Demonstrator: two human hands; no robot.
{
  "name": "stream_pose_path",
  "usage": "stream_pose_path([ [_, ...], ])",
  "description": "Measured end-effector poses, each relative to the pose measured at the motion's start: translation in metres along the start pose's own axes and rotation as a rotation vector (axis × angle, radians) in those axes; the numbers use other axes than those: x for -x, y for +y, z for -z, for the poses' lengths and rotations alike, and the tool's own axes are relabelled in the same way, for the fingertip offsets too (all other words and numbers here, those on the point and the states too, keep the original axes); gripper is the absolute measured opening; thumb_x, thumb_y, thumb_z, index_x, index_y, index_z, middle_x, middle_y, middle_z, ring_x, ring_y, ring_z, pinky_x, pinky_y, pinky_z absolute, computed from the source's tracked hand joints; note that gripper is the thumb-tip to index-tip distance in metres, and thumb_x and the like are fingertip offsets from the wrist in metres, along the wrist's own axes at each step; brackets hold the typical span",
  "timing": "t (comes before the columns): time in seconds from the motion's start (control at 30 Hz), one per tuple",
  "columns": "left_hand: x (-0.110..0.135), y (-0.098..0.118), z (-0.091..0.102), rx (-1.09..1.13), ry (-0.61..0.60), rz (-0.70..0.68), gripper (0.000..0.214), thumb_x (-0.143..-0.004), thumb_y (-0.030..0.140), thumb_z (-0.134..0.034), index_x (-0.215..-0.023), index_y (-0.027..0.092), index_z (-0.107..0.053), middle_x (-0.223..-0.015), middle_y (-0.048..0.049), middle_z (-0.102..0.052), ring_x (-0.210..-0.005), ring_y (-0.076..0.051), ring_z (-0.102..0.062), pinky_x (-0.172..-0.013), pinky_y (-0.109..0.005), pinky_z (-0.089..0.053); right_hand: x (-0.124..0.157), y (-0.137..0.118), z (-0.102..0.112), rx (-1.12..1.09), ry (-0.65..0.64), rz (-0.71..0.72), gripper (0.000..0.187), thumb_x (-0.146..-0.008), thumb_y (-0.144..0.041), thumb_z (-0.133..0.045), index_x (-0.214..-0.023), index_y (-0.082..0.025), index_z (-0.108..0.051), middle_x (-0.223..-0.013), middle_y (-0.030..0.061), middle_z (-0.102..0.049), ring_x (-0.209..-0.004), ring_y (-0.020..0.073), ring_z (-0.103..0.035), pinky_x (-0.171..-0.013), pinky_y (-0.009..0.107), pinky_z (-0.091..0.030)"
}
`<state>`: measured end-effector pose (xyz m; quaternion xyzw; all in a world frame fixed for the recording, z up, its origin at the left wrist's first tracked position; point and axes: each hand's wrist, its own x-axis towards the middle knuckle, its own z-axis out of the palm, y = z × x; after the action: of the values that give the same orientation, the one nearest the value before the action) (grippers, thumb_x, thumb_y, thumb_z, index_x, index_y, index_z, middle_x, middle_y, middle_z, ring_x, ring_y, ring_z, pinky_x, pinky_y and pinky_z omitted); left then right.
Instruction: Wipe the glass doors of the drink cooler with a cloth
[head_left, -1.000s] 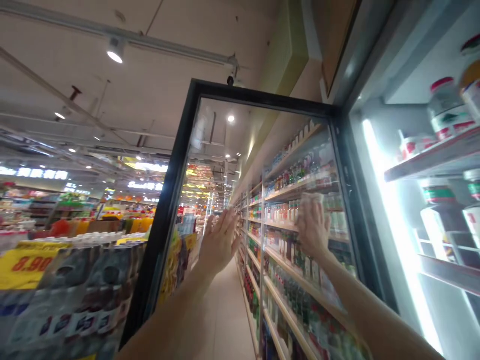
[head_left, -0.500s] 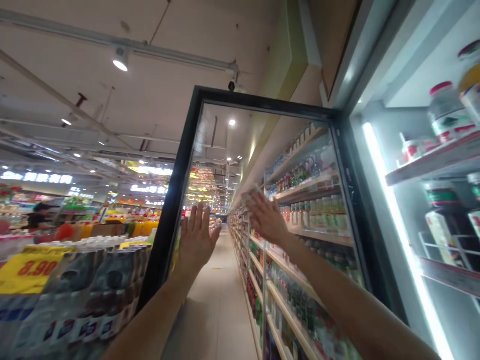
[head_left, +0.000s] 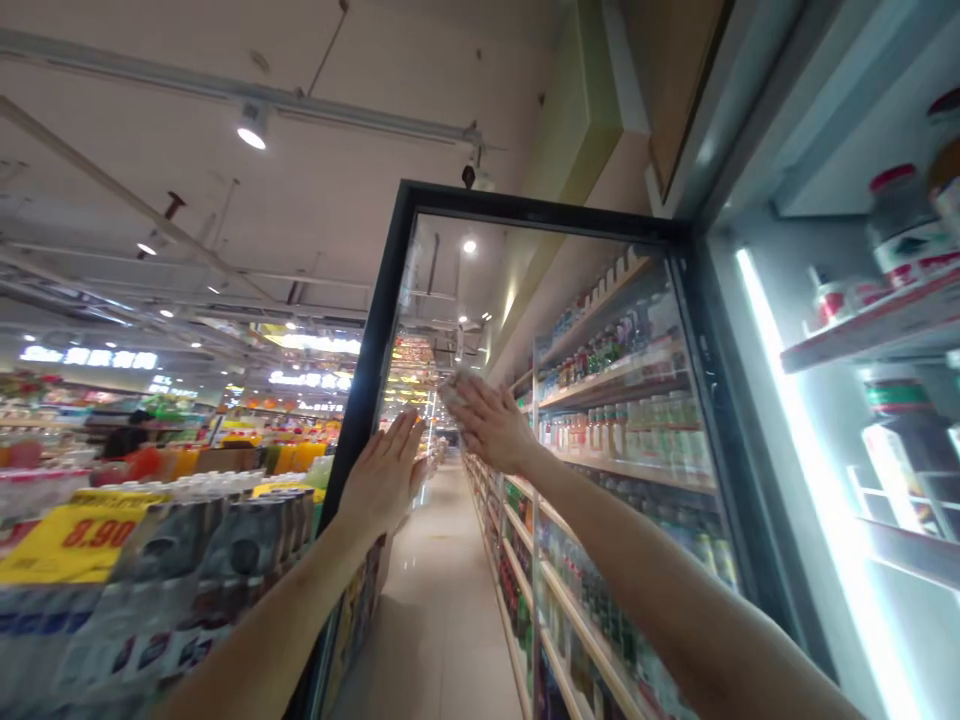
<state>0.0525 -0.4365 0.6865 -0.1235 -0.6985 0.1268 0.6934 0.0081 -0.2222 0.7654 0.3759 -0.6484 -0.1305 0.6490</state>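
Reaches forward with both bare hands, apart from each other. Holds the left hand [head_left: 381, 482] flat, fingers straight, before the left edge of a black-framed door [head_left: 367, 370]. Holds the right hand [head_left: 491, 425] flat before the glass [head_left: 480, 300], something pale at the fingertips (too blurred to name). Cannot tell whether either palm touches. Has the door swung wide straight ahead, with a lit fridge [head_left: 795, 270] of bottles [head_left: 911, 450] at right. Sees packed drinks [head_left: 247, 540] at left, beside a yellow sign [head_left: 82, 537] reading 8.90. Makes out in the glass shelves [head_left: 600, 389] and a pale floor [head_left: 450, 580]; farther off, at left, a person [head_left: 127, 437] and lit signs [head_left: 90, 357].
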Motion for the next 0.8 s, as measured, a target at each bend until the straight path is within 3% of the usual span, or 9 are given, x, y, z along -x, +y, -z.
stream_pose_path([
  [0.07, -0.001, 0.000, 0.002, 0.007, -0.023, 0.011, 0.049, -0.093, 0.032, -0.029, -0.134, 0.011, -0.044, -0.141, -0.0135, -0.045, -0.132, -0.024, -0.041, -0.103, -0.041, -0.038, 0.013, 0.014, 0.003, 0.014, 0.030, -0.107, 0.047, -0.091, -0.036, -0.037, -0.137, -0.028, -0.044, -0.148, 0.0039, -0.037, -0.141, 0.0230, -0.022, -0.113, 0.052, -0.014],
  [0.2, -0.006, 0.017, 0.001, -0.002, -0.047, 0.136, 0.049, -0.093, 0.031, -0.031, -0.134, 0.009, -0.044, -0.143, -0.0156, -0.042, -0.134, -0.027, -0.037, -0.107, -0.047, -0.032, 0.035, 0.035, 0.012, 0.066, 0.123, -0.514, 0.047, -0.092, -0.033, -0.034, -0.136, -0.021, -0.045, -0.150, 0.0090, -0.034, -0.140, 0.0267, -0.021, -0.110, 0.056, -0.015],
  [0.27, -0.011, 0.028, -0.001, 0.007, -0.038, 0.177, 0.051, -0.092, 0.035, -0.034, -0.136, 0.010, -0.042, -0.145, -0.0166, -0.038, -0.137, -0.029, -0.032, -0.109, -0.049, -0.029, 0.044, 0.016, 0.011, 0.052, 0.100, -0.443, 0.048, -0.092, -0.032, -0.034, -0.137, -0.021, -0.044, -0.150, 0.0088, -0.032, -0.141, 0.0271, -0.019, -0.110, 0.056, -0.017],
  [0.37, -0.019, 0.039, -0.003, 0.023, -0.018, 0.153, 0.053, -0.092, 0.040, -0.037, -0.138, 0.014, -0.039, -0.148, -0.0155, -0.033, -0.139, -0.029, -0.027, -0.110, -0.050, -0.025, 0.059, -0.021, 0.007, -0.002, 0.023, -0.136, 0.049, -0.091, -0.032, -0.036, -0.139, -0.024, -0.041, -0.150, 0.0058, -0.034, -0.142, 0.0246, -0.017, -0.112, 0.052, -0.017],
  [0.43, -0.023, 0.041, -0.003, 0.023, -0.009, 0.134, 0.053, -0.092, 0.040, -0.036, -0.139, 0.015, -0.038, -0.149, -0.0149, -0.032, -0.139, -0.028, -0.026, -0.111, -0.050, -0.024, 0.069, -0.026, 0.008, -0.017, 0.003, -0.061, 0.050, -0.091, -0.032, -0.037, -0.140, -0.026, -0.039, -0.149, 0.0048, -0.036, -0.142, 0.0236, -0.019, -0.112, 0.052, -0.016],
  [0.5, -0.025, 0.041, -0.003, 0.027, -0.003, 0.135, 0.053, -0.092, 0.040, -0.036, -0.139, 0.014, -0.038, -0.149, -0.0148, -0.031, -0.139, -0.028, -0.026, -0.111, -0.050, -0.023, 0.078, -0.008, 0.014, 0.004, 0.026, -0.197, 0.049, -0.091, -0.033, -0.036, -0.140, -0.026, -0.040, -0.148, 0.0063, -0.038, -0.141, 0.0251, -0.021, -0.111, 0.054, -0.017],
  [0.6, -0.026, 0.041, -0.002, 0.041, 0.004, 0.144, 0.055, -0.092, 0.040, -0.036, -0.140, 0.015, -0.035, -0.150, -0.0138, -0.030, -0.140, -0.028, -0.025, -0.112, -0.049, -0.022, 0.086, 0.026, 0.023, 0.069, 0.102, -0.580, 0.051, -0.092, -0.034, -0.031, -0.141, -0.022, -0.038, -0.149, 0.0107, -0.035, -0.140, 0.0287, -0.022, -0.109, 0.058, -0.019],
  [0.67, -0.026, 0.041, -0.002, 0.047, 0.019, 0.144, 0.055, -0.092, 0.040, -0.035, -0.141, 0.014, -0.035, -0.149, -0.0136, -0.031, -0.140, -0.027, -0.025, -0.112, -0.049, -0.021, 0.089, 0.028, 0.026, 0.099, 0.138, -0.705, 0.051, -0.092, -0.034, -0.029, -0.141, -0.021, -0.038, -0.149, 0.0116, -0.034, -0.141, 0.0293, -0.021, -0.108, 0.058, -0.020],
  [0.8, -0.025, 0.039, -0.006, 0.075, 0.051, 0.138, 0.055, -0.092, 0.040, -0.035, -0.140, 0.014, -0.036, -0.149, -0.0137, -0.033, -0.140, -0.027, -0.025, -0.112, -0.049, -0.020, 0.103, -0.007, 0.019, 0.072, 0.049, -0.404, 0.047, -0.091, -0.033, -0.034, -0.137, -0.026, -0.043, -0.149, 0.0061, -0.034, -0.142, 0.0249, -0.018, -0.111, 0.052, -0.019],
])
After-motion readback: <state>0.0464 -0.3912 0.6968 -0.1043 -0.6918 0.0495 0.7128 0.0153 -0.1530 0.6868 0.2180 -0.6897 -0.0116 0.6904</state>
